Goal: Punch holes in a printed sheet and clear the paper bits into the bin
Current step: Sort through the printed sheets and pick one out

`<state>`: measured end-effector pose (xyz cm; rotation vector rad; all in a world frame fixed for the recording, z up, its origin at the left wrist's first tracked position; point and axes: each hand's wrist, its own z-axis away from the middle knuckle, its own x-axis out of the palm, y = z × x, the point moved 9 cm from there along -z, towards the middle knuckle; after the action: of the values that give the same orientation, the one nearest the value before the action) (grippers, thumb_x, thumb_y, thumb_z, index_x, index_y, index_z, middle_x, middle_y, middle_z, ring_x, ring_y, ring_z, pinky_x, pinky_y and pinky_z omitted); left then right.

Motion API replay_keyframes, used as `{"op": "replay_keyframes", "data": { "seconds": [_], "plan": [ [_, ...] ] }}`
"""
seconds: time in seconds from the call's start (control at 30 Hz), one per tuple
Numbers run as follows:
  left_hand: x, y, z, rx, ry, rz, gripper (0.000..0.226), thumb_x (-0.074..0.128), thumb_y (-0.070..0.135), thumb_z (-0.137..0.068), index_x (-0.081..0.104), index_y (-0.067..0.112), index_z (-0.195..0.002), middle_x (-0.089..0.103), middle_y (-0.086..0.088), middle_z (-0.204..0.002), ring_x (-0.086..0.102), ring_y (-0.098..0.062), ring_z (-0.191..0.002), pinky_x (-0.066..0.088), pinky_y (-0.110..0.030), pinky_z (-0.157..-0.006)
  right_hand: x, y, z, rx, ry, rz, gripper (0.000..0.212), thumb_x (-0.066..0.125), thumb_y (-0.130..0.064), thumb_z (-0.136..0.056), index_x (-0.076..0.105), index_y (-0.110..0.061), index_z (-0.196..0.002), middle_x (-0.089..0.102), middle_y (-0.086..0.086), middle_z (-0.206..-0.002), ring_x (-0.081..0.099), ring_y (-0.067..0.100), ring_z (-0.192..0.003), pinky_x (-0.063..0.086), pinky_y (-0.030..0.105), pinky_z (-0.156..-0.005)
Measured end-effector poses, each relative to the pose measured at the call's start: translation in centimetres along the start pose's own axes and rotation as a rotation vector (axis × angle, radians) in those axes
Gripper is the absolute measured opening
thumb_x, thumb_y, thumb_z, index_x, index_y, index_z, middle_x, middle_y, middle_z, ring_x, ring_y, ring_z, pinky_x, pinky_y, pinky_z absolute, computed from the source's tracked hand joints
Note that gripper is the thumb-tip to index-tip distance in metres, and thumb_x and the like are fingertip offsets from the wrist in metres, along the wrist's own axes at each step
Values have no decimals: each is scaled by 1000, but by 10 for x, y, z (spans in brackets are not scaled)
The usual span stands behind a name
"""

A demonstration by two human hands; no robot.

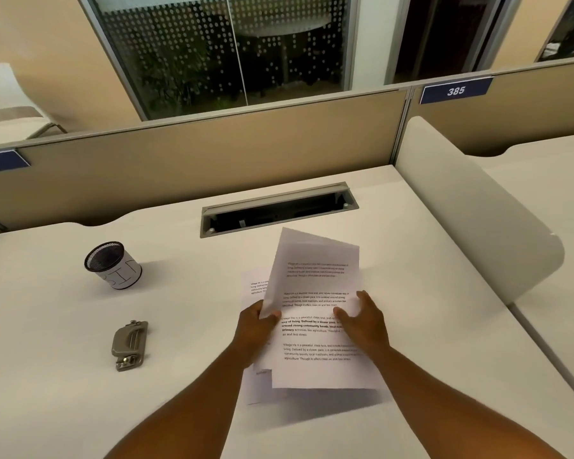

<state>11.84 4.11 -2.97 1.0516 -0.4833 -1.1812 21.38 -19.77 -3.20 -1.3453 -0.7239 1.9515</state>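
1. Viewed from above: pale cream desk top [411, 260] with beige partition panels along the back.
2. Centre of frame: white printed sheet with black paragraphs [315, 283], top half lifted off the desk and curling toward the camera.
3. Left hand [256, 326], just left of centre, pinching the lifted sheet's left edge between thumb and fingers, likely to peel one page free for punching.
4. Right hand [367, 321], right of centre, fingers spread wide and pressed flat on the paper, seemingly pinning the rest in place.
5. Second printed white page [254, 286] flat underneath, edge showing to the left; how many more lie in the stack cannot be told.
6. Lower left: grey-brown metal hole punch [130, 344], lying untouched on the desk, well apart from both hands.
7. Upper left: small round black mesh bin wrapped in a white paper label [113, 265], upright; interior dark, contents not discernible.
8. Above centre: open rectangular grey cable slot [279, 210] set into the desk, dark inside.
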Motion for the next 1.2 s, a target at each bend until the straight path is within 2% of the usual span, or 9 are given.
{"op": "replay_keyframes", "data": {
  "seconds": [0.1, 0.2, 0.33, 0.43, 0.5, 0.63, 0.77, 1.0, 1.2],
  "plan": [
    [-5, 3, -1, -18, -29, 58, 19, 63, 15, -95, 65, 13, -114, 76, -8, -102, 75, -25, -86, 61, -33, -68, -13, -3, -4, 37, 61, -164, 75, 72, -37, -82, 37, -13, -144, 49, 9, -143, 51, 29, -127, 44, 40, -106],
    [-8, 5, -4, -37, -59, 100, 20, 64, 15, -95, 66, 13, -115, 76, -10, -104, 75, -27, -88, 62, -38, -71, -12, 5, -9, 147, -3, -419, 72, 77, -34, -79, 43, -13, -139, 61, 8, -129, 63, 27, -110, 51, 42, -97],
    [-10, 2, -9, -56, -109, 131, 23, 64, 18, -94, 66, 13, -117, 75, -12, -107, 73, -33, -96, 57, -53, -88, 3, 7, -8, 193, -157, -660, 36, 73, -17, -84, 61, -10, -117, 73, 8, -105, 72, 25, -91, 57, 44, -86],
    [-13, -1, -11, -87, -93, 129, 23, 61, 32, -97, 68, 17, -112, 76, -6, -105, 73, -30, -96, 57, -49, -89, -1, 6, -12, 159, -124, -649, 22, 68, -11, -87, 64, -13, -108, 73, 6, -103, 71, 24, -91, 57, 42, -87],
    [-25, -10, -16, -121, 47, 140, 26, 57, 39, -97, 71, 18, -107, 74, -2, -105, 70, -25, -97, 55, -40, -87, -4, 7, -16, 143, -103, -622, 23, 68, -13, -87, 64, -15, -110, 73, 4, -105, 71, 23, -91, 57, 43, -87],
    [-50, -30, -16, -185, 320, -52, 36, 55, 40, -93, 70, 12, -110, 71, -13, -115, 66, -33, -101, 52, -42, -92, -12, 17, -19, 142, -44, -516, 26, 66, -18, -88, 62, -17, -114, 70, 4, -108, 69, 24, -94, 56, 45, -90],
    [-54, -38, -8, -238, 386, -311, 56, 65, 40, -78, 59, 11, -126, 61, -13, -130, 58, -33, -117, 50, -41, -98, -17, 31, -20, 157, -34, -413, 36, 67, -21, -87, 59, -15, -121, 68, 4, -113, 67, 26, -99, 54, 46, -93],
    [-33, -27, 4, -340, 416, -677, 96, 80, 56, -66, 37, 3, -134, 38, -13, -136, 36, -30, -129, 42, -42, -100, -19, 44, -16, 174, -67, -318, 19, 67, -17, -86, 62, -17, -104, 70, 5, -103, 68, 25, -90, 56, 43, -87],
    [-22, -24, 2, -364, 418, -719, 102, 80, 58, -67, 31, -1, -134, 33, -15, -139, 35, -29, -130, 44, -37, -99, -23, 55, -17, 198, -10, -160, 12, 71, -23, -77, 64, -15, -84, 71, 4, -88, 67, 26, -83, 57, 44, -81]
  ]
}}
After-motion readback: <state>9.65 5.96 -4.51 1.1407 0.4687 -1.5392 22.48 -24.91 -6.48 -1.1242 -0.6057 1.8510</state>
